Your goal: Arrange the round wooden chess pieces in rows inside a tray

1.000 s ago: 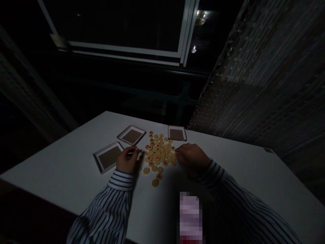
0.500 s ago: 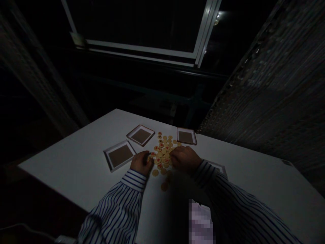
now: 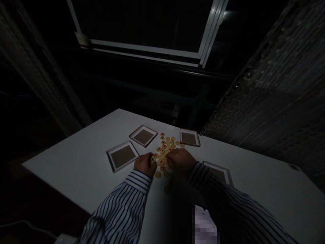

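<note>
A loose pile of round wooden Chinese chess pieces (image 3: 163, 156) lies on the white table, some showing red or black characters and others plain-faced. At the pile's left edge is my left hand (image 3: 145, 164), its fingers curled and thumb bent in, with a chess piece (image 3: 152, 159) in the gap between them. My right hand (image 3: 180, 160) reaches over the pile's right side. Its fingertips are pinched together low among the pieces, and what they hold, if anything, is hidden. A few single pieces (image 3: 157, 175) lie nearer to me, partly in shadow.
Shallow trays with brown bottoms surround the pile: one at left (image 3: 109, 160), one behind it (image 3: 133, 136), one at back right (image 3: 198, 141) and one partly under my right forearm (image 3: 229, 177). A lit phone (image 3: 206, 225) is at the near edge. The room is dark.
My right hand has moved left, further over the pile, covering more of the pieces. My left hand has edged slightly right, its thumb closer to the fingers. The view has shifted a little.
</note>
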{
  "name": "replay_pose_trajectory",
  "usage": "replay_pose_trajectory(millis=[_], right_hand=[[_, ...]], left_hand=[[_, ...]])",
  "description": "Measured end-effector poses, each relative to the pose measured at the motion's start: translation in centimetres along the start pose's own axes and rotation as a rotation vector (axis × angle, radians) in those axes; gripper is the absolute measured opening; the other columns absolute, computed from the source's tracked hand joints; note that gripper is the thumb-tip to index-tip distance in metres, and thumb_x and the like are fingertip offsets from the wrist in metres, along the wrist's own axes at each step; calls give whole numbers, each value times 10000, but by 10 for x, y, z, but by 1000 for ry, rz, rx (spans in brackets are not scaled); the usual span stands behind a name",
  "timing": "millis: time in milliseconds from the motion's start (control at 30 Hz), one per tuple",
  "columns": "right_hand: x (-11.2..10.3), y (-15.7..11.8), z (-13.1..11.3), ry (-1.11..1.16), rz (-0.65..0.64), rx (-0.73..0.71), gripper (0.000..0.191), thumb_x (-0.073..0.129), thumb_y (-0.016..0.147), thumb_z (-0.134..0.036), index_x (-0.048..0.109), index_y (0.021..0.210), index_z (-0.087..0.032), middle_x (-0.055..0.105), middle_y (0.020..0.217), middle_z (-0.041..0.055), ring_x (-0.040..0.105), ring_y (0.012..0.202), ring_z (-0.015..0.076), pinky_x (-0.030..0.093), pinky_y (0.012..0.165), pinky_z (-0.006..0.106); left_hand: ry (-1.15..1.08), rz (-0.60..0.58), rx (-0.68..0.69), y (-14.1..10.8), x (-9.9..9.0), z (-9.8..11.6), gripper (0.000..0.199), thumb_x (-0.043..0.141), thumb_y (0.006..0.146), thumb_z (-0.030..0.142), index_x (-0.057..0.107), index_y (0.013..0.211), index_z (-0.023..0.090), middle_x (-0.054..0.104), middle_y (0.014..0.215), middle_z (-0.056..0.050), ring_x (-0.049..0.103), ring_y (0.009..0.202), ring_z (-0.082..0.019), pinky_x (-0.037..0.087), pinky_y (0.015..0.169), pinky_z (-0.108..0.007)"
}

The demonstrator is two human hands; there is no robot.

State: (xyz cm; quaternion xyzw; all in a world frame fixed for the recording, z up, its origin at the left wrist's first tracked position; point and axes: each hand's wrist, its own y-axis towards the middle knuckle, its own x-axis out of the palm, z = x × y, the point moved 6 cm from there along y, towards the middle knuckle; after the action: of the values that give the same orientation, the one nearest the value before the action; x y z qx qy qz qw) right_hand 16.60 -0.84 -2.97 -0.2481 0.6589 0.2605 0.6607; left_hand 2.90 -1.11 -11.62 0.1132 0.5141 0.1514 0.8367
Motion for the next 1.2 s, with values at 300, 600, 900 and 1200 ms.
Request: replay_pose_trajectory(millis=[300,600,900,1200], right_hand=[[7,5,-8,-13,-18,-29,221,372,793,-261,573,837,-180,599,901,65,518,858,181,337,725,309],[16,6,-2,11,-16,-17,230,371,787,-275,566,884,-200,597,898,56,518,862,195,344,718,326],[13,0,2,29,-24,16,267,378,795,-283,568,965,-203,599,942,66,507,928,185,320,796,324],[-1,-10,7,27,14,47,255,361,800,-273,571,924,-198,606,938,51,524,873,174,337,726,293]], left_hand=[[22,-35,20,1,0,1,358,502,643,290,573,977,181,641,890,-71,563,858,-238,415,780,-338],[7,-35,0,1,1,1,336,493,651,268,583,964,185,646,879,-52,563,843,-226,414,768,-330],[-209,220,108,-2,-18,7,285,509,678,305,578,913,160,640,854,-68,570,823,-208,437,757,-328],[-352,356,133,-8,-39,16,280,526,692,337,566,898,151,627,854,-70,575,804,-189,445,756,-338]])
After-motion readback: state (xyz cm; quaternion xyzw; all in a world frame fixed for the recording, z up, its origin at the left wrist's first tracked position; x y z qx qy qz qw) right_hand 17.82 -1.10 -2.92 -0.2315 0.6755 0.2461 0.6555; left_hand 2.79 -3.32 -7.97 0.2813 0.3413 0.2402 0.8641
